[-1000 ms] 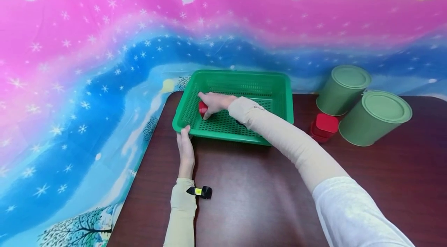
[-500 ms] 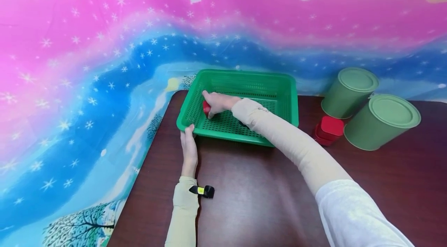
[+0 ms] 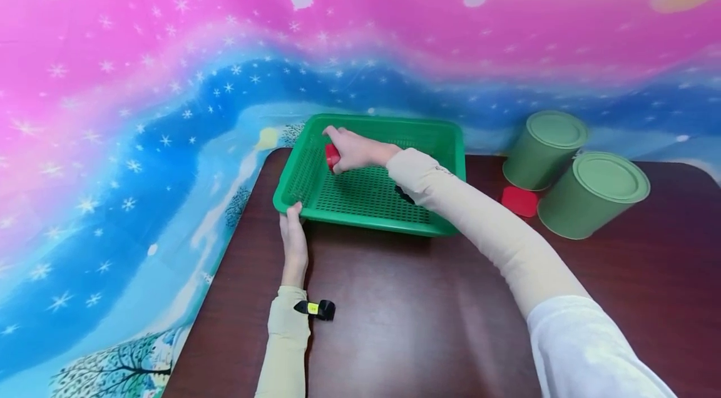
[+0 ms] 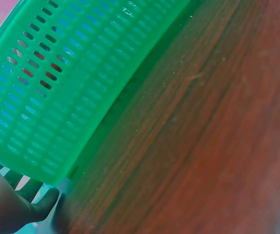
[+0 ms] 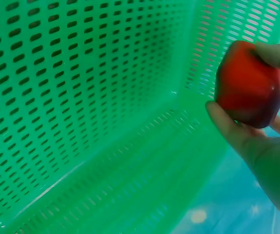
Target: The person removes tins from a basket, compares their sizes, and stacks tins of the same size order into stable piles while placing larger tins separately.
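Observation:
My right hand [image 3: 360,151] grips a small red box [image 3: 332,157] with rounded corners, over the left part of a green plastic basket [image 3: 360,221]. In the right wrist view, thumb and fingers curl round this red box [image 5: 250,85], and the basket's slotted floor shows beyond it. My left hand [image 3: 295,238] holds the basket's near left corner, fingertips at the rim. In the left wrist view, the left hand [image 4: 13,202] sits at the lower corner of the basket wall [image 4: 71,97], partly cut off by the frame.
To the right stand two green lidded cans [image 3: 545,151] close together. Beside them sits another red box [image 3: 519,201], partly hidden by my right sleeve [image 3: 484,223]. The dark wooden table [image 3: 383,310] ends on the left at a patterned cloth backdrop [image 3: 169,135].
My right hand has risen a little from the basket's floor with the red box in its grip. My left hand stays at the corner. The right sleeve now hides more of the other red box.

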{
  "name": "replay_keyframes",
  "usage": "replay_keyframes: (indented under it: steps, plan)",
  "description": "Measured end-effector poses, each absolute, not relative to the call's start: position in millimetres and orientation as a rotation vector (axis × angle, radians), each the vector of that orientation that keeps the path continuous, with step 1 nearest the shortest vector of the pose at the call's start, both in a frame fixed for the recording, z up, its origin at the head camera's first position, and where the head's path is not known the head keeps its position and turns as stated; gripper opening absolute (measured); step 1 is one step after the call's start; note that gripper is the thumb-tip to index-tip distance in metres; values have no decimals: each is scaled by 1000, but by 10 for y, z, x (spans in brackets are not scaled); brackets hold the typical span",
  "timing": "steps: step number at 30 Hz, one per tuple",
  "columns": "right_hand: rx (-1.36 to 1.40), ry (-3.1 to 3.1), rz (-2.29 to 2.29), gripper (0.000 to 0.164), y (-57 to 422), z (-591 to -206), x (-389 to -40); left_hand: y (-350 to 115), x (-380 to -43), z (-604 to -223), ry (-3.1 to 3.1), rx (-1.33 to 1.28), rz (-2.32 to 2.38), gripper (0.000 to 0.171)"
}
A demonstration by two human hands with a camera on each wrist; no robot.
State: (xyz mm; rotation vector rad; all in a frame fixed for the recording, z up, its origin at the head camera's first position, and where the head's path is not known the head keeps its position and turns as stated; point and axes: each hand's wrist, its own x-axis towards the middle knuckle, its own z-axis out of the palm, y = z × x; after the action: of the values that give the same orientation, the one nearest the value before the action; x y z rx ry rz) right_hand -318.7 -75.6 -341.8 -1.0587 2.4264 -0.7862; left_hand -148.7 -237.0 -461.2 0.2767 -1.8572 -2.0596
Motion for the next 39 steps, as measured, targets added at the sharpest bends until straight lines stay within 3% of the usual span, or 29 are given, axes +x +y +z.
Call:
replay_keyframes:
  steps: [18,28,39]
  plan:
    - [-856,2354,-1510,77,302,-3150,-2880,-2345,-1456,-4623,-1890,272,-2053,48]
    - [-762,2367,-1632,73,719,-2924,-2660,-2353,-1440,-4583,-1881,310,-2044,39]
    - [-703,2292,-1875,67,1096,-2865,-2359,-2330,-1427,-4588,-1883,285,-2044,43]
